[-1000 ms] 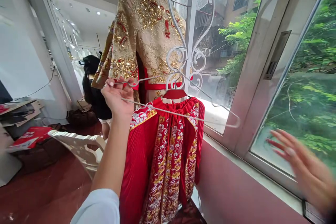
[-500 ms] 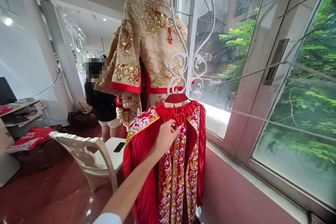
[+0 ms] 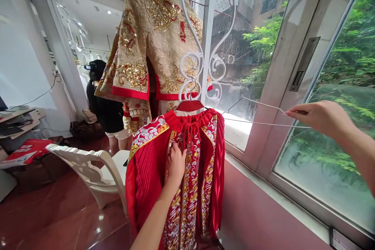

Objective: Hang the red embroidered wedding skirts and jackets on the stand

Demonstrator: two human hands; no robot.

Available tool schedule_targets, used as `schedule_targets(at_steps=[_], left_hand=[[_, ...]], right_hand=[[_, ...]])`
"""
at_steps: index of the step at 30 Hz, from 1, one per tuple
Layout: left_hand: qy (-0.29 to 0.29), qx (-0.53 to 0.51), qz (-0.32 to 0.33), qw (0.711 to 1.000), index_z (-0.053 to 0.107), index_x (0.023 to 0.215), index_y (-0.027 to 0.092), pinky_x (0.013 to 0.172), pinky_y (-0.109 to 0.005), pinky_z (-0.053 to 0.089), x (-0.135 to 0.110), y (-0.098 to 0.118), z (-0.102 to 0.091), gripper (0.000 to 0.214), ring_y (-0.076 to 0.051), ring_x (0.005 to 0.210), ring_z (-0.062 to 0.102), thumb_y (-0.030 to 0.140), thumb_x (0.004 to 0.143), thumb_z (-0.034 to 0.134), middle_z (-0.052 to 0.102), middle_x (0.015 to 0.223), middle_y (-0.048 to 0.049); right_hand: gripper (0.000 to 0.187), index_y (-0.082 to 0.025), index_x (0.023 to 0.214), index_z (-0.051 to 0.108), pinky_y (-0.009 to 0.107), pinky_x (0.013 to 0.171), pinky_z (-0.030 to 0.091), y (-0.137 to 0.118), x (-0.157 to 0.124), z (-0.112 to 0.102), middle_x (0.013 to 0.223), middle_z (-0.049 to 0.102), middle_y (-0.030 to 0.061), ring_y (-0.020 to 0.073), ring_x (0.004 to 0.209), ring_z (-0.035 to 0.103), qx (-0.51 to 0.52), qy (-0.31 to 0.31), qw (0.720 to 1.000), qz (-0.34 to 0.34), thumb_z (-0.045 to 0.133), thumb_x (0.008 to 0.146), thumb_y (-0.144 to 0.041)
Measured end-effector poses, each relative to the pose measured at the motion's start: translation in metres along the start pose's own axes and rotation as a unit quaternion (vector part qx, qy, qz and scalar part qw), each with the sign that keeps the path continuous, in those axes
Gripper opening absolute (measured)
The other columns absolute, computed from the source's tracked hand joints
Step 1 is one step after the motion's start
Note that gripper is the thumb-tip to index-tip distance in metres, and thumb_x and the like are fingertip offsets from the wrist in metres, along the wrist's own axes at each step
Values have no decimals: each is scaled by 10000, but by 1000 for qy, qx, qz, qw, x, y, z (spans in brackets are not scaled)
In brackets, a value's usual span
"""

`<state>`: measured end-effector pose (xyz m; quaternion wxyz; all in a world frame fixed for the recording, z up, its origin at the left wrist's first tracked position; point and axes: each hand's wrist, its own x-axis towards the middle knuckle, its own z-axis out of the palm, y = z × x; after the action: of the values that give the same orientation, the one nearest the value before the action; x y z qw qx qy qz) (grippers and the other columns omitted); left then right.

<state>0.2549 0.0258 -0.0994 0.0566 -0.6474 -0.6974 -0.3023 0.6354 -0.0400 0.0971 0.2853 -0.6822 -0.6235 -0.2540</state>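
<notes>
- I am looking through one camera sitting on the person's head.
- It is facing forward and a bit down, close to the red skirt (image 3: 146, 179) by the window (image 3: 336, 66).

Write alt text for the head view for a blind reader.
The person's left hand rests on a red embroidered skirt hanging from a white scrolled stand, while the right hand pinches an empty wire hanger beside the window. A gold beaded jacket hangs above.
</notes>
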Motion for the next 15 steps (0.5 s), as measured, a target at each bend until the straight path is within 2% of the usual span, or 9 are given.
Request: schedule_targets(at_steps=[4, 7, 11, 13, 15], left_hand=[[-51, 43, -12, 998, 554, 1048, 80, 640, -347, 496, 6, -3, 16, 363, -281, 794, 668, 244, 933, 250, 673, 868, -180], [-80, 48, 14, 996, 594, 964, 121, 646, -345, 507, -4, -5, 26, 353, -269, 797, 675, 147, 915, 245, 687, 834, -148], [-136, 60, 52, 988, 594, 977, 145, 647, -340, 532, -52, -19, 43, 356, -242, 760, 685, 94, 897, 251, 697, 789, -108], [-192, 78, 54, 977, 595, 1000, 154, 666, -360, 546, -86, -34, 57, 400, -238, 770, 689, 39, 867, 235, 702, 810, -109], [-257, 87, 50, 961, 621, 969, 168, 681, -390, 557, -122, -53, 73, 443, -253, 785, 690, 6, 826, 234, 703, 823, -127]], right_hand=[[263, -220, 697, 708, 279, 538, 200, -9, 18, 38, 539, 575, 37, 134, 491, 397, -33, -28, 993, -111, 603, 768, -451], [348, -216, 690, 692, 281, 531, 224, -11, 17, 72, 589, 601, 61, 151, 517, 440, -33, -63, 987, -142, 501, 836, -469], [389, -228, 705, 672, 287, 517, 276, -8, 2, 115, 611, 624, 76, 177, 526, 488, 3, -98, 984, -149, 421, 872, -474], [388, -239, 736, 659, 291, 509, 292, -10, -9, 127, 599, 620, 72, 185, 520, 498, 4, -101, 983, -156, 370, 899, -440], [384, -231, 734, 640, 304, 498, 291, -19, -20, 130, 607, 618, 86, 207, 536, 510, -40, -77, 986, -143, 336, 914, -384]])
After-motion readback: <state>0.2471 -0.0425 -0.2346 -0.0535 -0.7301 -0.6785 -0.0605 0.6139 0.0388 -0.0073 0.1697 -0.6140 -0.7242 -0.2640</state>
